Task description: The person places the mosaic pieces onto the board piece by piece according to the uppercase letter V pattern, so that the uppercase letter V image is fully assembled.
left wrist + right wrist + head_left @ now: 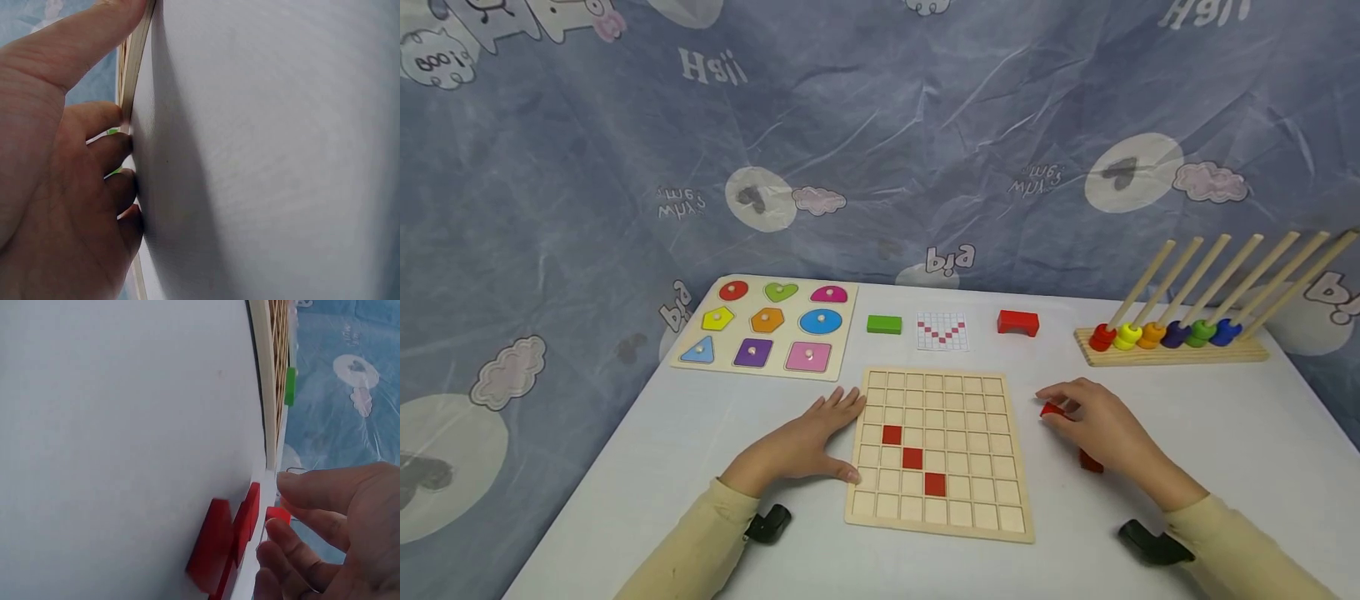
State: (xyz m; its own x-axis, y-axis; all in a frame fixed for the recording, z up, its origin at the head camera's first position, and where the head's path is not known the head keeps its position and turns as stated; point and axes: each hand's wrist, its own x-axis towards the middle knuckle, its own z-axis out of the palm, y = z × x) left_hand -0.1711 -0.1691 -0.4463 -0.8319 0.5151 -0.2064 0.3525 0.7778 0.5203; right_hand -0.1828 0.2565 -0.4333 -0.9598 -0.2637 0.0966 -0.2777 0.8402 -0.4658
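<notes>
A wooden grid board (981, 417) lies on the white table, with red square tiles (912, 458) in three of its cells, forming a diagonal. Along its left edge my left hand (805, 442) rests with fingers spread, fingertips and thumb right at the rim. To the board's right, my right hand (1101, 425) hovers low over loose red tiles (212, 547). Its thumb and fingers stand apart in the right wrist view, with nothing pinched between them. One loose tile (1051, 409) shows by the fingertips and another (1091, 462) under the wrist; the hand partly hides both.
Behind the board lie a green block (884, 325), a pattern card (943, 332) with a red V and a red arch block (1018, 322). A knobbed shape puzzle (850, 304) lies back left. A peg stand (1180, 357) with coloured beads and tall rods is back right.
</notes>
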